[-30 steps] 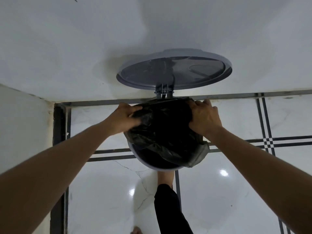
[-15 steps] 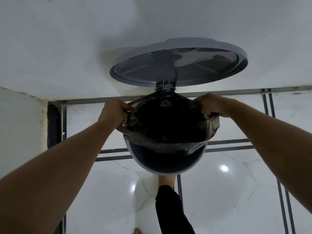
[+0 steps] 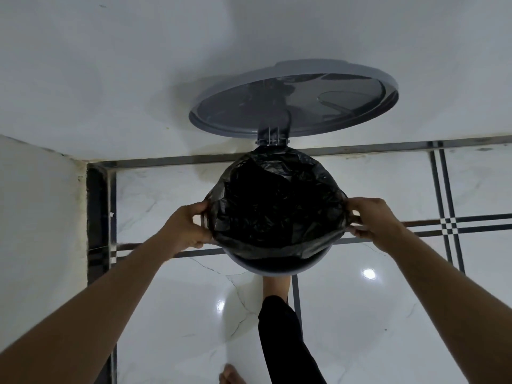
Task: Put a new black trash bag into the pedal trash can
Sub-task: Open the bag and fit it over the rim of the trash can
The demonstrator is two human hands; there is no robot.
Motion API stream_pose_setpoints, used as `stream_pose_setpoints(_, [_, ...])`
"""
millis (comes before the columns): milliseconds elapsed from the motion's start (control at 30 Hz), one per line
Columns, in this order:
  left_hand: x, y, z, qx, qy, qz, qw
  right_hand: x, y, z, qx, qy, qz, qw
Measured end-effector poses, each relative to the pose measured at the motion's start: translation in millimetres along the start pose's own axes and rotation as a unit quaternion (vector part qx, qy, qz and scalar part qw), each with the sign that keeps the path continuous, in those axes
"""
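While your foot: holds the pedal under the can's near side, the lid [image 3: 293, 102] stands open behind the pedal trash can [image 3: 273, 266], against the wall, so both of your hands are free.
Bag: the black trash bag [image 3: 277, 206] sits inside the can, its mouth spread wide over the rim.
Left hand [image 3: 187, 228]: pinching the bag edge at the can's left side.
Right hand [image 3: 371, 220]: pinching the edge at the can's right side, likely to fold it over the rim.
Hidden: the pedal, the can's body and the bag's bottom can't be seen.
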State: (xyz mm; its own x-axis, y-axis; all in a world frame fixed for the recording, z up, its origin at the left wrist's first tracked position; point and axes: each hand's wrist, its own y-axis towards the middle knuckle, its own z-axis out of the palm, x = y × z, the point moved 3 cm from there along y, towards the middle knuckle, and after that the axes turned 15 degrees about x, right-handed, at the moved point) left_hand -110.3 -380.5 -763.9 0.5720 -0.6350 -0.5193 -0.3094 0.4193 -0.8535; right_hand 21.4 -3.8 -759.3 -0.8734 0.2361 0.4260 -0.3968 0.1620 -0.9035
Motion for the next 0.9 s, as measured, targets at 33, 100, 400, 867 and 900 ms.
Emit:
stream_pose_setpoints(33, [4.2, -2.5, 3.2, -0.044, 0.037, 0.007, 0.998, -2.1, -5.7, 2.8, 0.016, 0.007, 0.010, 1.000])
stream_pose_setpoints(100, [15.9, -9.3, 10.6, -0.143, 0.098, 0.040, 0.984, -8.5, -14.7, 8.2, 0.043, 0.001, 0.009, 0.999])
stream_pose_setpoints(400, [49.4, -26.3, 62.8, -0.331, 0.072, 0.135, 0.931, -49.7, -33.1, 31.7, -0.128, -0.168, -0.079, 0.974])
stream_pose_setpoints(867, [69.7, -32.0, 76.1, -0.099, -0.089, 0.103, 0.986, -98.8, -38.0, 54.1, -0.042, -0.088, -0.082, 0.992])
stream_pose_setpoints(900, [71.0, -32.4, 79.9, -0.113, -0.026, 0.103, 0.988, -99.8, -39.1, 57.2, -0.060, -0.111, -0.095, 0.987])
